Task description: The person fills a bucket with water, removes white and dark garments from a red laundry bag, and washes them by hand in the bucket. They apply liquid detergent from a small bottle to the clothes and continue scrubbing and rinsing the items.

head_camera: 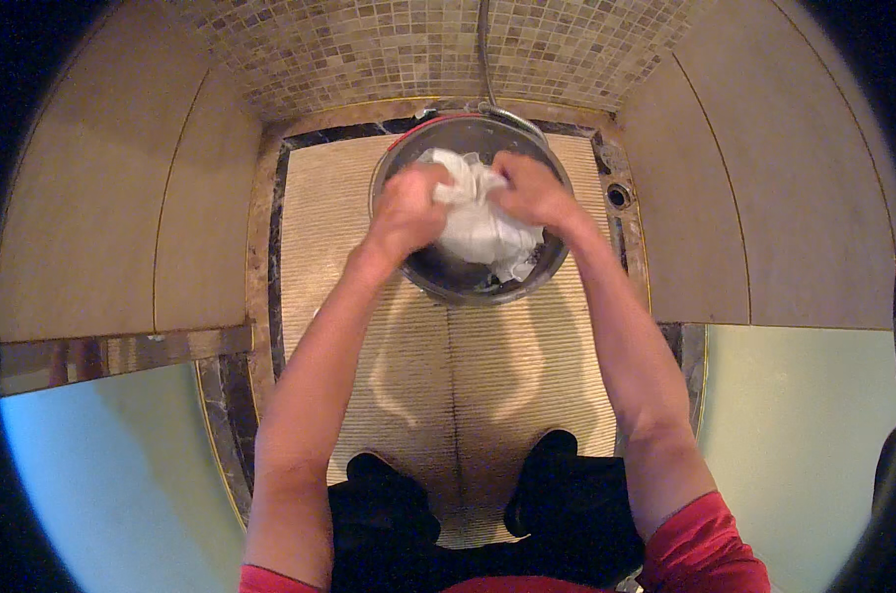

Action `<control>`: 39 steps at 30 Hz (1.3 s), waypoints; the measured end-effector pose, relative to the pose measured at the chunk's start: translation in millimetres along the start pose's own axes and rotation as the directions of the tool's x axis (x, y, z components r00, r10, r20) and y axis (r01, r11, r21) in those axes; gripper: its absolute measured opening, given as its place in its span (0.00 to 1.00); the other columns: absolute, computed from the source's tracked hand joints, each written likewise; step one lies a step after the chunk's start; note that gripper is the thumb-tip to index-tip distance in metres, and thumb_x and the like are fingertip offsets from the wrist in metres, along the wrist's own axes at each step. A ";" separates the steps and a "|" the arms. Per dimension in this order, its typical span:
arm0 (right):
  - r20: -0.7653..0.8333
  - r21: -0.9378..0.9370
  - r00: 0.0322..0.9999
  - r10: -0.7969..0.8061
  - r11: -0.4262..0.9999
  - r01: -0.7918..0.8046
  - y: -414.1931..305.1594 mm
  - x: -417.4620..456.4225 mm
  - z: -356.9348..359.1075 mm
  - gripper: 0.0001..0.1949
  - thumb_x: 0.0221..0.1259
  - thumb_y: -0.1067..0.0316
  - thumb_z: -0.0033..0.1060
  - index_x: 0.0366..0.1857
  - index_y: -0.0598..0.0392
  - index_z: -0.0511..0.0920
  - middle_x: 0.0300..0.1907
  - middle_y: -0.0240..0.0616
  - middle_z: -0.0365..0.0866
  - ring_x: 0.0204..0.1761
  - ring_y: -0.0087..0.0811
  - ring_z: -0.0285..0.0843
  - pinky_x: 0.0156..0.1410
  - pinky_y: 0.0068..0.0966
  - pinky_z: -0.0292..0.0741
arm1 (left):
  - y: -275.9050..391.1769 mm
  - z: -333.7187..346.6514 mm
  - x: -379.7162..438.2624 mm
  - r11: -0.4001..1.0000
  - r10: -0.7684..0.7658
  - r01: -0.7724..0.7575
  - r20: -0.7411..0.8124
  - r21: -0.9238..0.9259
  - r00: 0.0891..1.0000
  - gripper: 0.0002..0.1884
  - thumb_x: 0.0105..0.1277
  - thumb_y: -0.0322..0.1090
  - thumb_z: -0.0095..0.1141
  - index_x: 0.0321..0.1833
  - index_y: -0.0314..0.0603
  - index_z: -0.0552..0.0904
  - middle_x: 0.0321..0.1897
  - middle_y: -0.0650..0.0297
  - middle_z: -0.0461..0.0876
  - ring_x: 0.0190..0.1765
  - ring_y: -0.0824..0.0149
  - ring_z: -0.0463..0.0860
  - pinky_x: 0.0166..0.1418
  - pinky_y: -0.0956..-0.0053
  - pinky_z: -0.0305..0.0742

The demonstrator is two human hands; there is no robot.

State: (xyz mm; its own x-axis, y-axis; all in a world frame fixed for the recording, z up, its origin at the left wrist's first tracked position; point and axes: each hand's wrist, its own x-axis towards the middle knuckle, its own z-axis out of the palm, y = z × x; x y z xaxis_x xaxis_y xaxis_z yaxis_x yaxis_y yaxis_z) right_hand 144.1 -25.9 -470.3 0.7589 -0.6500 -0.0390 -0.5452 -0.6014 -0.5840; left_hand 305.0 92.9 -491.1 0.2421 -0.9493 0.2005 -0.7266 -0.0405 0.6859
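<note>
A wet-looking white cloth (478, 230) is bunched up inside a round grey basin (485, 298). My left hand (415, 204) grips the cloth on its left side, over the basin's left part. On the other side my right hand (526, 189) clutches another fold, and a short gathered stretch of fabric runs between the two fists. Both hands are slightly blurred. The lower end of the cloth hangs towards the near right of the basin, where some suds or water show on the dark bottom.
The basin stands on a ribbed beige floor (322, 207) near a mosaic-tiled wall (403, 52). A metal shower hose (485, 44) comes down behind it. Something red (426, 132) edges its far rim. A round drain (618, 196) lies to the right. My dark shoes (555, 442) are below.
</note>
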 end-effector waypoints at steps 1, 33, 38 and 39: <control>0.092 0.020 0.996 0.023 0.999 -0.025 4.3 -6.2 5.5 0.14 0.48 0.63 0.57 0.38 0.58 0.75 0.40 0.52 0.81 0.45 0.51 0.78 0.50 0.39 0.72 | 0.9 7.9 -4.6 0.996 -0.024 0.018 0.073 0.090 0.997 0.14 0.50 0.28 0.62 0.42 0.40 0.80 0.41 0.49 0.81 0.49 0.48 0.80 0.53 0.61 0.75; -0.117 0.820 0.934 0.338 0.563 -0.101 -48.7 -27.0 -68.1 0.03 0.62 0.69 0.57 0.34 0.53 0.74 0.32 0.31 0.78 0.33 0.25 0.75 0.36 0.27 0.78 | 64.0 -57.2 2.5 0.705 -0.289 0.112 -0.141 -0.700 0.947 0.09 0.65 0.30 0.58 0.43 0.33 0.76 0.40 0.58 0.81 0.40 0.68 0.82 0.42 0.71 0.83; -0.526 0.751 0.846 0.087 0.514 0.414 -93.6 -43.6 -104.0 0.02 0.62 0.73 0.57 0.34 0.54 0.74 0.34 0.34 0.80 0.35 0.26 0.77 0.41 0.28 0.81 | 112.4 -100.6 -2.9 0.681 -0.145 -0.182 -0.374 -0.709 0.916 0.10 0.66 0.30 0.58 0.45 0.31 0.76 0.42 0.57 0.82 0.44 0.66 0.82 0.49 0.67 0.83; -0.598 0.702 0.801 0.025 0.498 0.509 -102.5 -49.0 -113.4 0.02 0.62 0.73 0.57 0.34 0.54 0.74 0.34 0.35 0.80 0.35 0.26 0.77 0.41 0.28 0.81 | 121.3 -107.6 -3.8 0.670 -0.118 -0.237 -0.416 -0.704 0.902 0.10 0.66 0.30 0.58 0.45 0.31 0.76 0.43 0.57 0.82 0.44 0.66 0.83 0.50 0.66 0.83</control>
State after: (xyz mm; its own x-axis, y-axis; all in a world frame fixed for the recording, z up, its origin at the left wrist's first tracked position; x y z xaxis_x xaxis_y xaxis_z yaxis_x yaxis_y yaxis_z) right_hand 122.4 14.9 -316.6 0.3812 -0.8136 0.4389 0.3645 -0.3040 -0.8802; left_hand 285.2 125.2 -333.4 0.5714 -0.7216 0.3910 -0.0917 0.4174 0.9041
